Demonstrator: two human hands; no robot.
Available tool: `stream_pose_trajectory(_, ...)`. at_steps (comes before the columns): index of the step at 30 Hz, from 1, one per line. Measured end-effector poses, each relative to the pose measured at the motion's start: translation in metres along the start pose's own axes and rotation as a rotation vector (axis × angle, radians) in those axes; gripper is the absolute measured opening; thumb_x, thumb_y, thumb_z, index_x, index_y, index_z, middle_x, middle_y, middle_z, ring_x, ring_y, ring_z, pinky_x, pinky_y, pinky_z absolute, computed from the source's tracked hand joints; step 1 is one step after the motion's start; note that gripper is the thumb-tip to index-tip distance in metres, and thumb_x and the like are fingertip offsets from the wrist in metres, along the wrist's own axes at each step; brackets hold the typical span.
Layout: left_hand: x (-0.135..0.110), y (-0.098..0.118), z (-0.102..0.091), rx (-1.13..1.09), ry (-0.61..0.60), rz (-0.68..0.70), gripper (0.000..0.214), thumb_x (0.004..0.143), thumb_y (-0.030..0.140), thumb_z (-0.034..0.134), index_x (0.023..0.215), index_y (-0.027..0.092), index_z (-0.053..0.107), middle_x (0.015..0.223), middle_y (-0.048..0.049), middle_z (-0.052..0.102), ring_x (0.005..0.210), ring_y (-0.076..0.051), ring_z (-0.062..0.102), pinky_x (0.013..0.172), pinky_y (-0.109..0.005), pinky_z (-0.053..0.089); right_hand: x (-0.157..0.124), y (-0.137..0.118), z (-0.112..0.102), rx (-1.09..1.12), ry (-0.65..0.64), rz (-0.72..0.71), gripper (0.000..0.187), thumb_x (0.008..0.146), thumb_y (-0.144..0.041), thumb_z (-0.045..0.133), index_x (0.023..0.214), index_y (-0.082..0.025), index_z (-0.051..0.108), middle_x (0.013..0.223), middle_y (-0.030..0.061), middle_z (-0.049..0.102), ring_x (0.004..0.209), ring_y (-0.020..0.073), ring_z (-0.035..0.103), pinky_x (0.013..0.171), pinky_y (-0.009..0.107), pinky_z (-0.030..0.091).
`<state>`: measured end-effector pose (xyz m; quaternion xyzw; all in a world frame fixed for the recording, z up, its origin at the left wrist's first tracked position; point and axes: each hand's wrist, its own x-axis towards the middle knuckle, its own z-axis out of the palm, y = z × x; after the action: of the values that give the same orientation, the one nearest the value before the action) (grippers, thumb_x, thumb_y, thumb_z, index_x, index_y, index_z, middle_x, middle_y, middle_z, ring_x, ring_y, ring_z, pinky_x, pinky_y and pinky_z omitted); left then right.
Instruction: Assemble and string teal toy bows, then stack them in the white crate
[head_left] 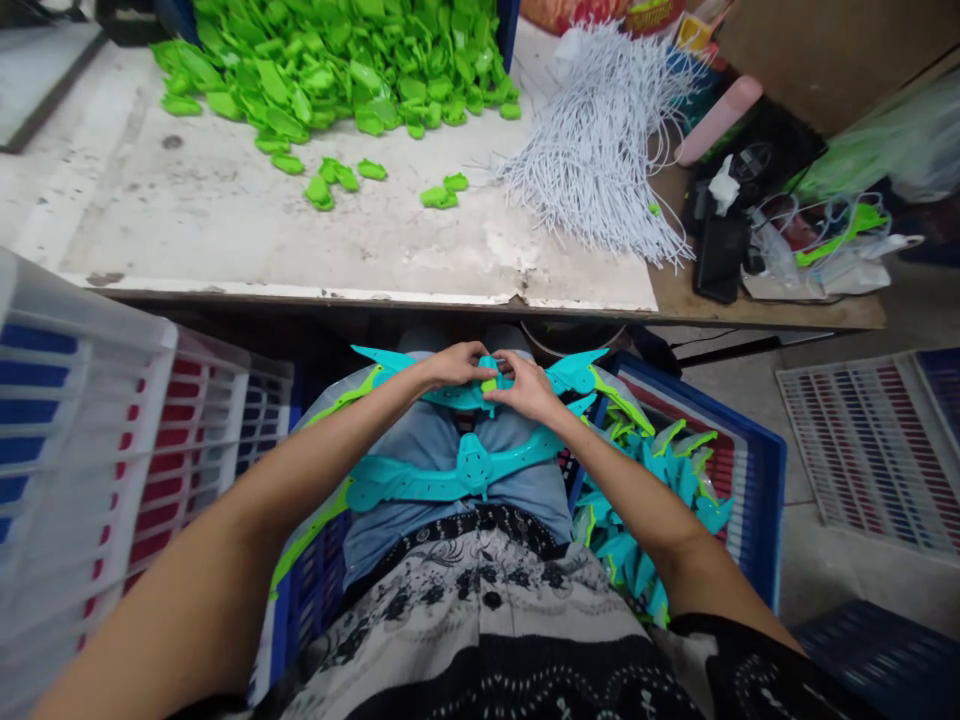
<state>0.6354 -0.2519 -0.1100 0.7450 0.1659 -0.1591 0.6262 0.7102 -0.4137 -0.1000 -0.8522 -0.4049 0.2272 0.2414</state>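
At the centre of the frame I see a teal winged piece (577,372) held above the lap, just below the table edge (375,290). The left hand (454,365) and right hand (525,388) are both closed around its middle, fingertips pinching a small green clip (489,384) at the hub.

As I judge it, the clip is the weak point. It is tiny and held only by fingertips, so a slip could drop it between the knees or into the blue crate (757,470) at lower right. The long wing tips stick out on both sides, and the right one sits near that crate's rim, where it could snag.

A second teal piece (450,478) lies across the lap just beneath the hands and could slide off if the legs shift.

Room is tight. White crates (90,420) wall in the left and the table closes the top. The open space is on the tabletop, between the green pile (337,70) at upper left and the white cords (600,140) at upper right.
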Motion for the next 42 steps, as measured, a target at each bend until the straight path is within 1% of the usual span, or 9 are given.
stream_pose_trajectory(5, 0.001, -0.007, -0.001, 0.152, 0.045, 0.066, 0.039, 0.07, 0.038, 0.063, 0.098, 0.01, 0.057, 0.068, 0.0008, 0.056, 0.065, -0.014, 0.051, 0.056, -0.023, 0.038, 0.001, -0.014, -0.004, -0.154, -0.037, 0.022, 0.06, 0.068, -0.038, 0.075, 0.122, -0.024, 0.052, 0.109, 0.0052, 0.066, 0.106, 0.0285, 0.057, 0.087, 0.043, 0.042)
stream_pose_trajectory(10, -0.011, -0.001, 0.0, 0.411, 0.142, 0.133, 0.043, 0.078, 0.038, 0.059, 0.111, 0.011, 0.057, 0.082, -0.0056, 0.064, 0.077, -0.019, 0.06, 0.068, -0.028, 0.045, -0.001, -0.017, -0.009, -0.234, -0.095, -0.131, 0.059, 0.076, -0.04, 0.068, 0.127, -0.017, 0.051, 0.122, 0.0117, 0.06, 0.111, 0.0279, 0.055, 0.09, 0.04, 0.043)
stream_pose_trajectory(16, -0.059, -0.003, 0.028, 0.742, 0.501, 0.447, 0.038, 0.086, 0.027, 0.049, 0.121, 0.012, 0.051, 0.123, -0.0164, 0.054, 0.118, -0.028, 0.047, 0.099, -0.042, 0.04, 0.014, -0.018, -0.046, -0.236, 0.222, -0.343, 0.023, 0.091, -0.032, 0.049, 0.098, -0.018, 0.066, 0.097, 0.0082, 0.067, 0.093, 0.022, 0.057, 0.084, 0.036, 0.043)
stream_pose_trajectory(22, -0.067, -0.022, 0.054, 1.05, 0.383, 0.409, 0.057, 0.083, 0.018, 0.051, 0.138, 0.016, 0.037, 0.141, -0.0205, 0.037, 0.123, -0.032, 0.042, 0.103, -0.05, 0.032, 0.133, -0.063, -0.071, -0.35, 0.39, -0.462, 0.023, 0.092, -0.023, 0.043, 0.102, -0.017, 0.063, 0.107, 0.01, 0.062, 0.103, 0.0259, 0.049, 0.092, 0.044, 0.038)
stream_pose_trajectory(26, -0.056, -0.026, 0.048, 1.175, 0.304, 0.319, 0.064, 0.085, 0.018, 0.047, 0.145, 0.022, 0.026, 0.114, -0.0143, 0.056, 0.1, -0.027, 0.054, 0.094, -0.048, 0.035, 0.219, -0.098, -0.062, -0.398, 0.308, -0.451, 0.023, 0.09, -0.019, 0.045, 0.108, -0.016, 0.059, 0.119, 0.0119, 0.057, 0.115, 0.0299, 0.041, 0.094, 0.051, 0.036)
stream_pose_trajectory(30, -0.054, -0.029, 0.047, 1.201, 0.303, 0.322, 0.063, 0.086, 0.018, 0.044, 0.146, 0.023, 0.024, 0.098, -0.0102, 0.057, 0.094, -0.025, 0.053, 0.093, -0.045, 0.034, 0.254, -0.11, -0.048, -0.438, 0.241, -0.427, 0.018, 0.09, -0.021, 0.048, 0.099, -0.01, 0.059, 0.108, 0.0164, 0.057, 0.114, 0.0321, 0.042, 0.094, 0.054, 0.034)
stream_pose_trajectory(33, -0.054, -0.027, 0.047, 1.2, 0.292, 0.307, 0.061, 0.087, 0.019, 0.043, 0.145, 0.023, 0.026, 0.096, -0.0098, 0.057, 0.091, -0.025, 0.053, 0.089, -0.042, 0.036, 0.25, -0.111, -0.051, -0.464, 0.265, -0.443, 0.018, 0.091, -0.023, 0.047, 0.1, -0.011, 0.058, 0.108, 0.0143, 0.055, 0.113, 0.0315, 0.042, 0.095, 0.053, 0.033)
stream_pose_trajectory(37, -0.053, -0.006, 0.034, 1.139, 0.222, 0.274, 0.059, 0.085, 0.032, 0.051, 0.141, 0.023, 0.035, 0.098, -0.0108, 0.06, 0.089, -0.026, 0.057, 0.078, -0.036, 0.04, 0.214, -0.101, -0.076, -0.448, 0.314, -0.512, 0.023, 0.093, -0.029, 0.044, 0.106, -0.017, 0.059, 0.107, 0.0093, 0.052, 0.106, 0.0263, 0.047, 0.093, 0.046, 0.037)
stream_pose_trajectory(42, -0.04, 0.024, -0.003, 0.8, -0.013, 0.141, 0.049, 0.078, 0.054, 0.056, 0.115, 0.023, 0.062, 0.09, -0.0063, 0.067, 0.078, -0.021, 0.061, 0.064, -0.027, 0.038, 0.147, -0.047, -0.106, -0.405, 0.113, -0.612, 0.023, 0.088, -0.03, 0.053, 0.103, -0.019, 0.066, 0.107, 0.0087, 0.052, 0.094, 0.0213, 0.05, 0.084, 0.036, 0.043)
